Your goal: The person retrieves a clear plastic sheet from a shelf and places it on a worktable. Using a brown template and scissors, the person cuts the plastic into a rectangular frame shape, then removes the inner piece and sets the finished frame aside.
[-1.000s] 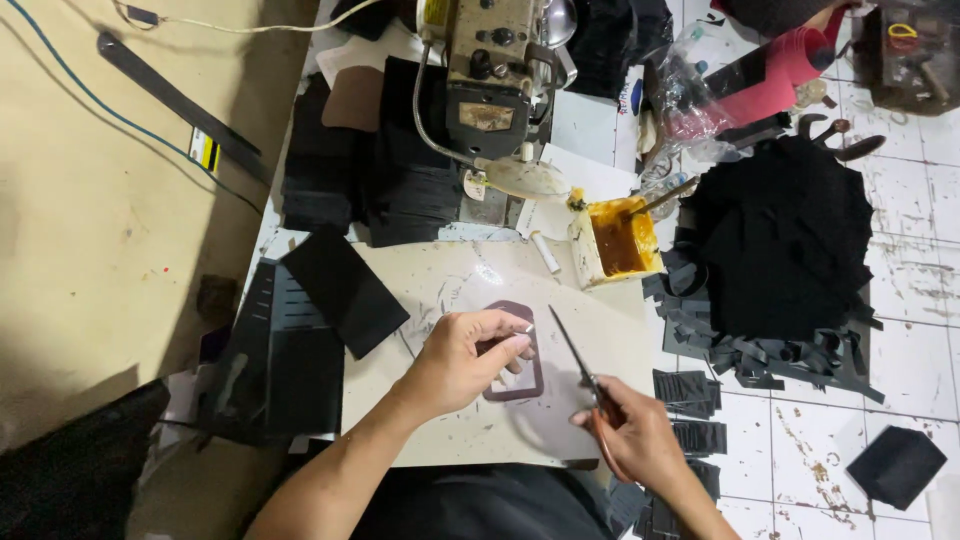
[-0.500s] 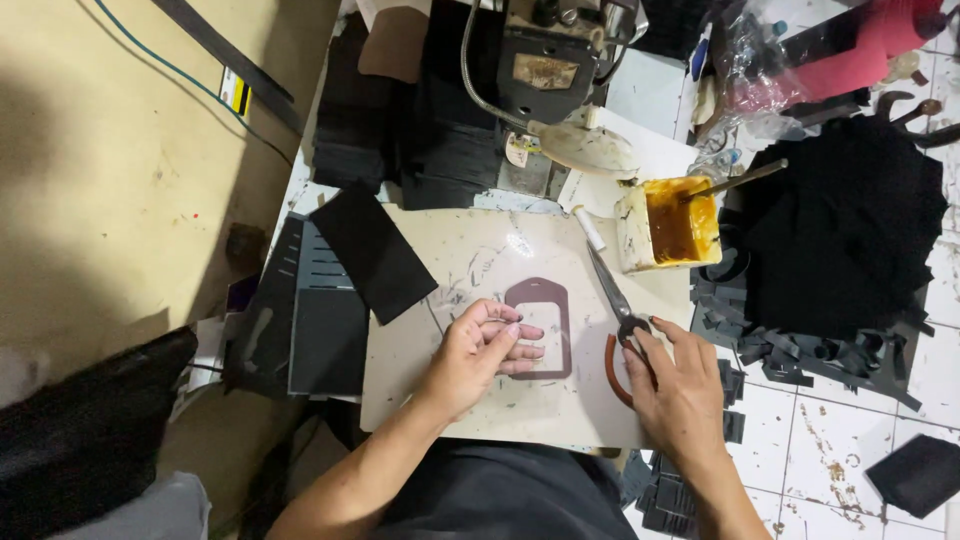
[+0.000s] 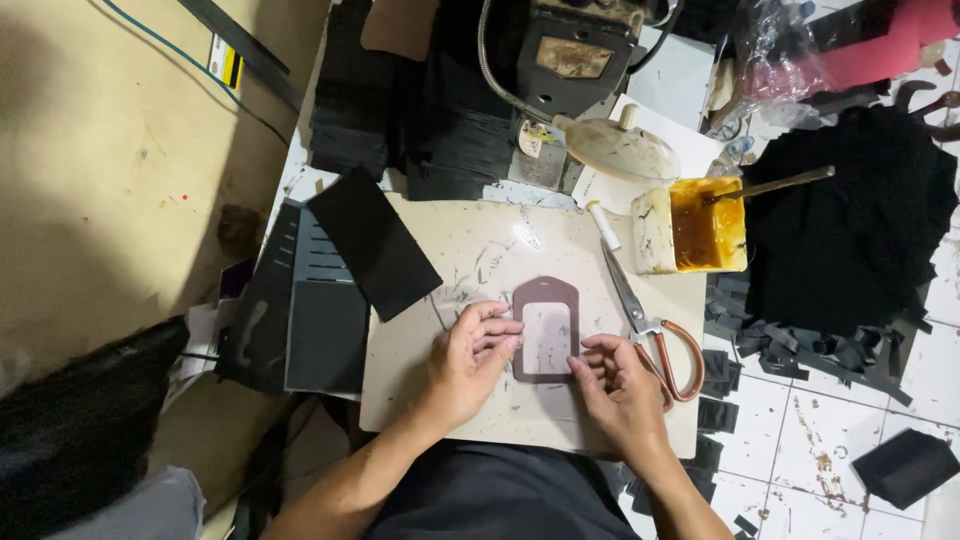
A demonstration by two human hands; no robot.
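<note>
card holder frame (image 3: pixel 543 329): dark brown, with pale window | board (image 3: pixel 440 400): cream, with grey smears and black scratch marks | scissors (image 3: pixel 655 330): grey blades, orange-brown handles | glue tub (image 3: pixel 690 226): white outside, amber-yellow inside | sheet (image 3: pixel 372 240) at board's left edge: plain black | floor tiles (image 3: pixel 800 450): white, brown-speckled

Soft, even overhead light, sharp at centre; deep shadow darkens the left edge, with slight wide-angle stretching.
</note>
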